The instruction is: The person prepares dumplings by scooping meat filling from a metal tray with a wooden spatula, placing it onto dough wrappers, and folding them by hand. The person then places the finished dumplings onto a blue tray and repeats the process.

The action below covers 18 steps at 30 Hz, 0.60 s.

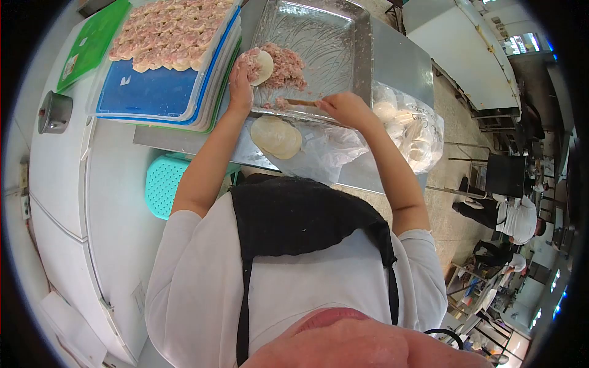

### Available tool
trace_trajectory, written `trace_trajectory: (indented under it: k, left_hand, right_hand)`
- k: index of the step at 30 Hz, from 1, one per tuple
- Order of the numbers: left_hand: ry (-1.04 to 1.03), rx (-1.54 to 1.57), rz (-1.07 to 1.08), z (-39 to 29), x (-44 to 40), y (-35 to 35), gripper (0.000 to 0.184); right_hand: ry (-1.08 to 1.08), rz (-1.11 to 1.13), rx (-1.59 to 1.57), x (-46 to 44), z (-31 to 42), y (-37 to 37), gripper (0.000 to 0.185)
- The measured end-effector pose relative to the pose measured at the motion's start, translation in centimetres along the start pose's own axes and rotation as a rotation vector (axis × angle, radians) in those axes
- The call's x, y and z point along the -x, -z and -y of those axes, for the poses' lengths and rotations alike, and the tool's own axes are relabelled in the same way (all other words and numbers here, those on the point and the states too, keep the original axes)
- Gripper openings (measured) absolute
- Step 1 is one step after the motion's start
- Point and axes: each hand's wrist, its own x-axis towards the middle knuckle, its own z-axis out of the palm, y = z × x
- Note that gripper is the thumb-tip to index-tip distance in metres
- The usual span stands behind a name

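A round dough wrapper (264,68) rests against my left hand (240,84), whose fingers are largely hidden behind it and the meat. Pink minced meat (284,66) lies beside it in the metal tray (363,55). My right hand (345,109) is closed around the end of a thin wooden stick (302,102), with a bit of meat at its far tip over the tray's near edge. Below the tray, a stack of round wrappers (276,136) lies on clear plastic (328,147).
At the left, stacked trays with a blue board (144,95) hold rows of meat-filled pieces (169,30). A metal pot (55,112), green board (92,46), turquoise stool (164,186) and bagged wrappers (411,132) surround the work area. Two people (518,221) are at far right.
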Motion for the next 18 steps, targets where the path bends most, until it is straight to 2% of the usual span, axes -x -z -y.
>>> trace_trajectory:
  k: [4, 7, 8, 9, 10, 11, 12, 13, 15, 16, 18]
  left_hand:
    - [0.060, 0.080, 0.003, 0.0, -0.3, -0.1, 0.043]
    - [0.042, 0.082, -0.008, 0.1, -0.4, 0.0, 0.046]
    - [0.044, 0.077, -0.003, 0.1, -0.3, 0.1, 0.046]
    - [0.121, 0.186, -0.008, -0.4, -0.2, -0.3, 0.050]
    - [0.195, 0.298, -0.015, -1.3, -0.1, -0.8, 0.056]
    - [0.192, 0.299, -0.012, -2.2, 0.2, -1.3, 0.056]
    - [0.314, 0.375, -0.039, -3.5, 0.8, -2.1, 0.060]
    - [0.439, 0.450, -0.066, -4.4, 1.2, -2.8, 0.065]
    - [0.431, 0.543, -0.013, -4.7, 1.5, -4.6, 0.064]
    - [0.424, 0.636, 0.036, -5.1, 1.7, -5.3, 0.064]
    - [0.461, 0.697, 0.080, -6.7, 2.1, -6.5, 0.068]
  right_hand:
    - [-0.009, -0.024, 0.147, -3.1, 1.2, -2.7, 0.040]
    - [0.063, 0.046, 0.008, -3.2, 2.4, -3.2, 0.040]
    - [0.114, 0.093, -0.153, -2.8, 1.3, -2.1, 0.040]
    - [0.166, 0.137, -0.313, -2.3, 0.5, -1.1, 0.040]
    - [0.166, 0.131, -0.313, -1.5, 0.7, 0.4, 0.040]
    - [0.026, 0.141, -0.424, -0.4, 1.0, 1.9, 0.038]
    - [-0.117, 0.149, -0.535, 0.3, 1.3, 2.8, 0.038]
    - [-0.118, 0.144, -0.535, 0.4, 1.3, 2.8, 0.038]
    - [-0.127, -0.074, -0.717, 0.6, 1.4, 2.4, 0.035]
    - [-0.129, -0.078, -0.720, 0.3, 1.5, 1.3, 0.035]
    - [0.154, -0.467, -0.401, -0.5, 2.0, -0.7, 0.032]
